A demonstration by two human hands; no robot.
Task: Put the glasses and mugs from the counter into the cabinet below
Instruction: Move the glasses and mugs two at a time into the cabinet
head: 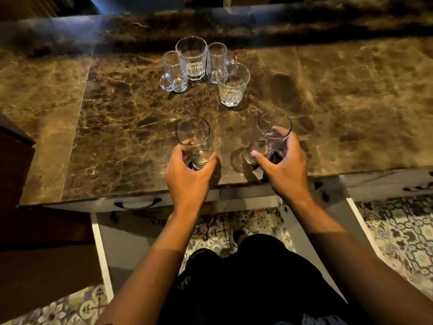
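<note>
Near the front edge of the brown marble counter point(121, 127), my left hand point(187, 172) wraps around the base of a clear tall glass point(194, 137). My right hand point(284, 165) grips a second clear glass point(271, 134), which tilts slightly to the right. Further back stands a cluster of glassware: a handled glass mug point(172, 73) at the left, a faceted tumbler point(192, 58), another glass mug point(216, 59) behind, and a faceted tumbler point(232, 86) nearest to me.
Below the counter edge two white cabinet doors point(103, 249) point(360, 221) stand open on either side of my legs. Patterned floor tiles point(398, 231) lie underneath. A dark wooden unit point(14, 156) borders the counter's left end. A raised marble ledge point(164, 26) runs along the back.
</note>
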